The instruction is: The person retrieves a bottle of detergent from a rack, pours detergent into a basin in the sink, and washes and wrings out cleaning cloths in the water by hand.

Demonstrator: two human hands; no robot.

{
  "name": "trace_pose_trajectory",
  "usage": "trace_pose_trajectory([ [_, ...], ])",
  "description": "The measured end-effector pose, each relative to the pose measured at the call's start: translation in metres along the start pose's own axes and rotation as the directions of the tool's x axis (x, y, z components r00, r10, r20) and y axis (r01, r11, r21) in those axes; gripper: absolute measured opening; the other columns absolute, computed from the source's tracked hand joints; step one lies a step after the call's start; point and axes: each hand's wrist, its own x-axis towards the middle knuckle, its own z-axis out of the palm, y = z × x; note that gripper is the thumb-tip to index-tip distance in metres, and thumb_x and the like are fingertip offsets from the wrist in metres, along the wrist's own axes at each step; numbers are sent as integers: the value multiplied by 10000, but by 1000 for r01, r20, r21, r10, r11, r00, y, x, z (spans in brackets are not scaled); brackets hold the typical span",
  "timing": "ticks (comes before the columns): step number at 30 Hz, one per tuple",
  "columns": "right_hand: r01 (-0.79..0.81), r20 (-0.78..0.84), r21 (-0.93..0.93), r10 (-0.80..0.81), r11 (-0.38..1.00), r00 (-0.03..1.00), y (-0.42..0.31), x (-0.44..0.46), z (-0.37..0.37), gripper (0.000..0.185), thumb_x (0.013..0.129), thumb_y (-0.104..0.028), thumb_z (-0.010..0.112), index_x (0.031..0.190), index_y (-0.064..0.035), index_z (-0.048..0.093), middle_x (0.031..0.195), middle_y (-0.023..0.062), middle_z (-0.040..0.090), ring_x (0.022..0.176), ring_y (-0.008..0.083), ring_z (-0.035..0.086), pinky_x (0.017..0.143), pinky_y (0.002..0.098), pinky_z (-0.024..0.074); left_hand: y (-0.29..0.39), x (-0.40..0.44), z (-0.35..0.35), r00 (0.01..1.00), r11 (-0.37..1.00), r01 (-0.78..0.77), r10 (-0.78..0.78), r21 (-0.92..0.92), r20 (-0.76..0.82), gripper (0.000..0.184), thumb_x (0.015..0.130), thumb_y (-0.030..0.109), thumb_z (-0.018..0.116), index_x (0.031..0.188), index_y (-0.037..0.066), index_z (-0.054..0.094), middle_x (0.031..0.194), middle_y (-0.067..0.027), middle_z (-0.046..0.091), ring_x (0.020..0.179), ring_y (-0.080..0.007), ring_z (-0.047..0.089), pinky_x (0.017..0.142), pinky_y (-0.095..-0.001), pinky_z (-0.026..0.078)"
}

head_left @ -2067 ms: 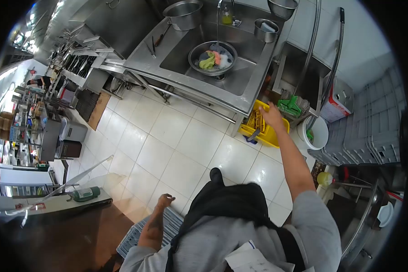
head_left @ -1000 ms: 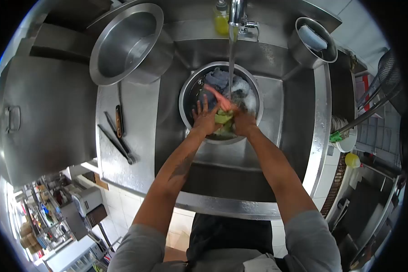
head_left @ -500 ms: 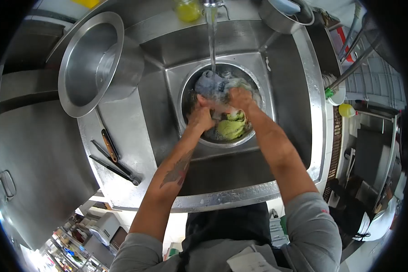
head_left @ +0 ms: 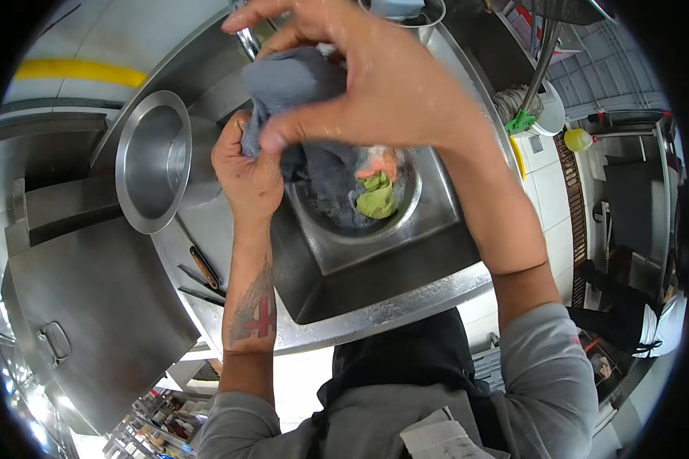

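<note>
A wet grey cloth (head_left: 295, 80) is lifted above the sink, its lower part hanging down toward the round metal basin (head_left: 415, 200). My left hand (head_left: 249, 172) is closed around the cloth's left side. Close to the camera, my right hand (head_left: 360, 76) arches over the cloth with thumb and fingers spread wide; whether its thumb touches the fabric is hard to see. Inside the basin lie a green cloth (head_left: 377, 197) and a pinkish-orange cloth (head_left: 380, 162) in sudsy water. The faucet (head_left: 246, 42) is mostly covered by my right hand.
A large metal pot (head_left: 155, 164) leans on the left counter. Below it lie a wooden-handled knife (head_left: 203, 266) and dark tongs (head_left: 200, 295). Another pot (head_left: 429, 14) stands at the back right. A person in dark clothing (head_left: 616, 317) is at far right.
Both hands have come up out of the basin, bringing the grey cloth with them. My right hand is now nearer the camera with fingers spread. The view has turned and shifted.
</note>
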Motion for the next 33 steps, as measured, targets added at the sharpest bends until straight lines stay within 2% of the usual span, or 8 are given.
trace_pose_trajectory([
  [4, -454, 404, -444, 625, 772, 668, 111, -74, 11, 592, 727, -353, 857, 1152, 15, 669, 1072, 252, 696, 1041, 428, 654, 896, 443, 518, -61, 2, -3, 963, 948, 268, -267, -171, 26, 119, 1009, 152, 625, 1030, 35, 633, 952, 10, 621, 892, -64, 527, 818, -233, 434],
  [8, -377, 262, -561, 590, 737, 764, 213, -144, -18, 463, 806, -321, 799, 1085, 33, 692, 985, 261, 689, 961, 428, 662, 848, 441, 524, -120, -23, -13, 738, 722, 636, -672, -271, -58, 252, 996, 234, 660, 1139, 27, 644, 1047, -29, 656, 952, -116, 582, 896, -271, 455],
  [11, -485, 300, -659, 792, 575, 531, 216, -146, -40, 489, 832, -390, 783, 1185, -59, 709, 1019, 197, 729, 1014, 333, 694, 898, 416, 521, -161, -52, -3, 715, 576, 606, -697, -548, 58, 289, 990, 223, 657, 1190, 16, 630, 1111, -79, 677, 1061, -170, 617, 990, -307, 460],
  [13, -680, 143, 212, 666, 702, 732, 229, -152, -32, 452, 865, -392, 763, 1171, -63, 718, 975, 131, 744, 948, 234, 700, 861, 387, 528, -163, -49, 9, 703, 483, 609, -696, -629, 146, 342, 1002, 231, 624, 1254, 2, 594, 1183, -129, 667, 1172, -214, 606, 1068, -354, 446],
  [15, -746, 13, 470, 842, 472, 540, 187, -136, 8, 321, 905, -310, 732, 1097, -54, 748, 992, 20, 757, 879, 179, 698, 808, 334, 534, -157, -38, 35, 665, 207, 583, -677, -786, 314, 381, 1017, 257, 583, 1302, 3, 569, 1231, -127, 653, 1199, -241, 599, 1091, -401, 438],
  [20, -414, -151, 55, 417, 909, 896, 164, -130, 119, 322, 789, -326, 765, 984, -70, 751, 841, 184, 717, 792, 297, 720, 738, 387, 556, -260, -59, 33, 884, 137, 351, -376, -926, 279, 498, 972, 447, 599, 1283, 57, 591, 1320, -135, 615, 1211, -295, 581, 1096, -456, 401],
  [26, -471, -21, -398, 506, 787, 862, 246, -107, 84, 363, 792, -424, 736, 899, -77, 736, 863, 188, 727, 821, 405, 699, 776, 482, 541, -122, -33, 52, 389, 212, 812, -891, -544, 234, 530, 964, 429, 656, 1314, 43, 558, 1235, -105, 651, 1141, -263, 614, 997, -450, 479],
  [33, -437, 484, -367, 570, 821, 664, 225, -109, -36, 434, 914, -404, 685, 1097, -14, 735, 906, 199, 733, 934, 314, 709, 880, 382, 544, -142, -42, -20, 679, 601, 725, -706, -338, 200, 524, 983, 394, 622, 1325, 4, 547, 1312, -185, 611, 1258, -308, 567, 1118, -493, 396],
])
